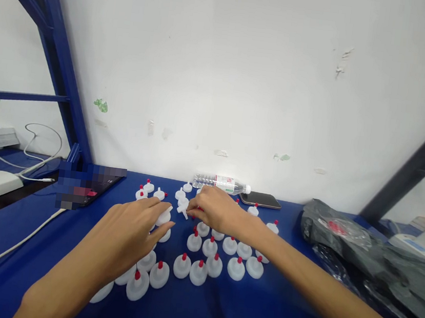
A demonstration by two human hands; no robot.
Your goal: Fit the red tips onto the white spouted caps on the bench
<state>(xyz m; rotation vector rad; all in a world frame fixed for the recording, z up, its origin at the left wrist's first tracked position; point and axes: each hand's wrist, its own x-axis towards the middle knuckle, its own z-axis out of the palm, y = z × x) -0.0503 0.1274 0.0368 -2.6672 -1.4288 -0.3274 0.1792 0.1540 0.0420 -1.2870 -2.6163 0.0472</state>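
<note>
My left hand (129,226) is closed, with a white round nozzle cap (164,217) between thumb and fingertips. To its right, my right hand (216,208) reaches in with fingers curled together; what they pinch, if anything, is hidden, though some red shows under them. Just left of those fingertips lie white nozzle caps without red tips (182,206). Many translucent white nozzle caps with small red tips stand around both hands, such as one in front (159,275) and one at the right (254,267). Several are partly covered by my hands and forearms.
All this is on a blue tabletop (255,314) against a white wall. A clear plastic bottle (225,183) lies at the back beside a dark phone (260,200). Grey plastic bags (363,255) lie right; a dark tablet-like device (98,189) and white cable (11,249) lie left.
</note>
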